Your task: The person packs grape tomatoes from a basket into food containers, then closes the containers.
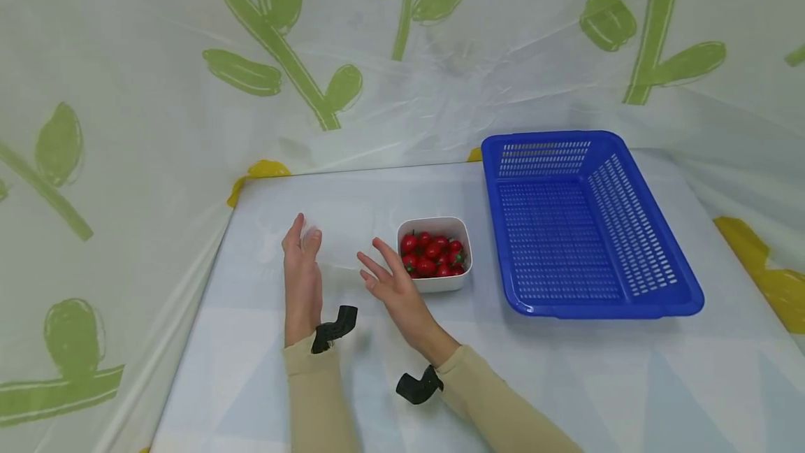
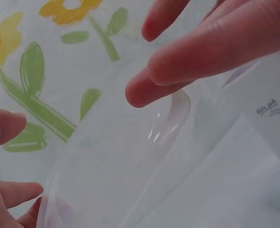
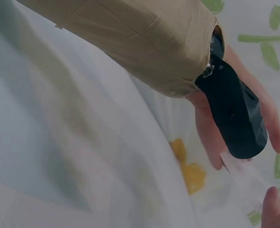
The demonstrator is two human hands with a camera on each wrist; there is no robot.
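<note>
At the left of the head view my left hand [image 1: 303, 285] pinches one edge of a clear plastic piece [image 1: 346, 229] between thumb and fingers. In the left wrist view this see-through piece [image 2: 111, 166] has a rounded corner; whether it is a lid or a bag I cannot tell. My right hand [image 1: 402, 299], fingers spread and loosely bent, is just right of it. Its fingertips overlap the plastic in the left wrist view; contact is unclear. Beside the right hand stands a white container [image 1: 439, 285] of red cherry tomatoes [image 1: 432, 250].
A blue slotted plastic basket [image 1: 600, 310] stands on the table [image 1: 251, 369] to the right of the tomatoes. Behind the table hangs a white sheet [image 1: 157, 54] printed with green leaves. Black mounts [image 1: 336, 326] are strapped to both wrists.
</note>
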